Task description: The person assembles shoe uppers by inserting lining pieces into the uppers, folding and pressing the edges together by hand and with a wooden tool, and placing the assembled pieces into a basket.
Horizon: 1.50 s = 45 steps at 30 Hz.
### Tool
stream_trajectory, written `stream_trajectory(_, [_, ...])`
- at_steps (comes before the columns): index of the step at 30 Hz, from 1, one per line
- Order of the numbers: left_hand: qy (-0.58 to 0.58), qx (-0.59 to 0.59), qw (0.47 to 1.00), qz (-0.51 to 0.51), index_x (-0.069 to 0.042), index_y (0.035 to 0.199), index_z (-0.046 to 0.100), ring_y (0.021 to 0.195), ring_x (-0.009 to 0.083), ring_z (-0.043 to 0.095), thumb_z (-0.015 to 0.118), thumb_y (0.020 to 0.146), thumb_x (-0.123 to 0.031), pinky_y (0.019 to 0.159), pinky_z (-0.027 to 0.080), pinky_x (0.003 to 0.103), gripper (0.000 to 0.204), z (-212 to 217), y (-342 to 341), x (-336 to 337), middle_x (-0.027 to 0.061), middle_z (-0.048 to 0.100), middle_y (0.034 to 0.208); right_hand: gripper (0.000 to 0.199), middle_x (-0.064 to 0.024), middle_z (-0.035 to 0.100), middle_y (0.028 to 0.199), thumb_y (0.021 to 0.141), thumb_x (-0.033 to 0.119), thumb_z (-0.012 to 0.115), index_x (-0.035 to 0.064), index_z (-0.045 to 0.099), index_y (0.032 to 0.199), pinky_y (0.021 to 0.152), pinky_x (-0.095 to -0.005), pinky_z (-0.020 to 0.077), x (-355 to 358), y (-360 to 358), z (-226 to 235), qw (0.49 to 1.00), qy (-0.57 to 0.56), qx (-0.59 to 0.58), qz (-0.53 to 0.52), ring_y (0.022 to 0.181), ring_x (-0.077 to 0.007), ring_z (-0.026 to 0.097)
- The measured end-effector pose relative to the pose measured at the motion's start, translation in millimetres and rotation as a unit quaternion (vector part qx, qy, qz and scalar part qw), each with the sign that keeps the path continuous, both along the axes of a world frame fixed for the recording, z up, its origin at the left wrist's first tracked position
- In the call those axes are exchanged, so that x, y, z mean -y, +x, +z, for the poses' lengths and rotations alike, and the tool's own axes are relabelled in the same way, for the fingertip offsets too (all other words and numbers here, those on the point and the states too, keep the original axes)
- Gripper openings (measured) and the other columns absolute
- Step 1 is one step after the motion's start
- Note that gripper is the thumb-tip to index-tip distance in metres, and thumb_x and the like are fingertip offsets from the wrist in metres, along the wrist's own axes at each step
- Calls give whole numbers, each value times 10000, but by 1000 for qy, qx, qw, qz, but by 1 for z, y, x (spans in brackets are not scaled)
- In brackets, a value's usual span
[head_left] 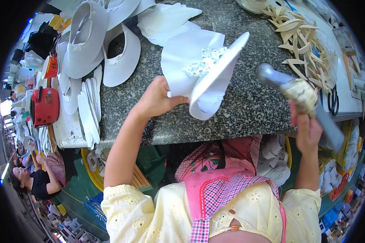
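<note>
My left hand (156, 97) is closed on the edge of a white shoe upper (180, 52), thumb on its near side, holding it up over the speckled stone worktop (247, 105). Glittering silver trim (202, 62) shows inside the folded upper. On the right, my right hand (306, 125) is wrapped round a metal hammer (328, 125) with a rounded silver end and a yellowish wrapped middle; it is raised near the worktop's right side and slightly blurred. Hammer and upper are apart.
Finished-looking white uppers (121, 60) and narrow white strips (89, 107) lie at left. Flat white pieces (166, 20) lie at the back. Tan curved pieces (300, 40) and black scissors (333, 101) are at right. A red container (44, 107) stands far left; another person (38, 178) sits beyond.
</note>
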<state>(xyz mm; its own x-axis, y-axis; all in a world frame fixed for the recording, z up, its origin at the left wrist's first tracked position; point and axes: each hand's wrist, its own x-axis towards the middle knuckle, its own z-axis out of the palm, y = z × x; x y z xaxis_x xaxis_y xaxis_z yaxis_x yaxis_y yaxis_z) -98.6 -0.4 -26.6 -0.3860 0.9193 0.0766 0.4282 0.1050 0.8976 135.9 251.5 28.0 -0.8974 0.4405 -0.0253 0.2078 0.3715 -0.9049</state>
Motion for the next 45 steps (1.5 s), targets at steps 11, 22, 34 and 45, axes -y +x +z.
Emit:
stream_trajectory(11, [26, -6, 999, 23, -72, 948, 606, 811, 297, 592, 694, 650, -117, 707, 466, 334, 314, 4, 6, -16, 128, 612, 867, 189, -154, 546, 714, 804, 224, 552, 43, 564, 857, 519, -390, 447, 51, -71, 5, 939, 270, 67, 203, 606, -327, 560])
stream_trajectory(22, [-16, -47, 999, 12, -52, 978, 589, 843, 296, 591, 657, 655, -63, 743, 460, 344, 330, 3, 7, -14, 132, 615, 904, 331, -186, 543, 585, 816, 325, 522, -2, 573, 809, 536, -421, 442, 47, -87, 35, 938, 260, -14, 229, 584, -357, 557])
stream_trajectory(34, [-31, -35, 999, -2, -36, 973, 583, 811, 281, 587, 678, 656, -83, 754, 445, 337, 334, 14, 6, -18, 117, 616, 831, 252, -112, 556, 691, 729, 234, 620, 70, 544, 904, 546, -387, 430, -21, -5, 1, 898, 411, 149, 41, 630, -325, 551])
stream_trajectory(45, [30, 497, 865, 70, 25, 1064, 516, 842, 198, 594, 676, 694, -85, 760, 483, 341, 418, 60, 23, -41, 110, 592, 965, 630, -121, 559, 1036, 838, 546, 376, -28, 554, 1026, 851, -307, 375, 18, -61, -6, 958, 68, -212, 181, 1009, -210, 487])
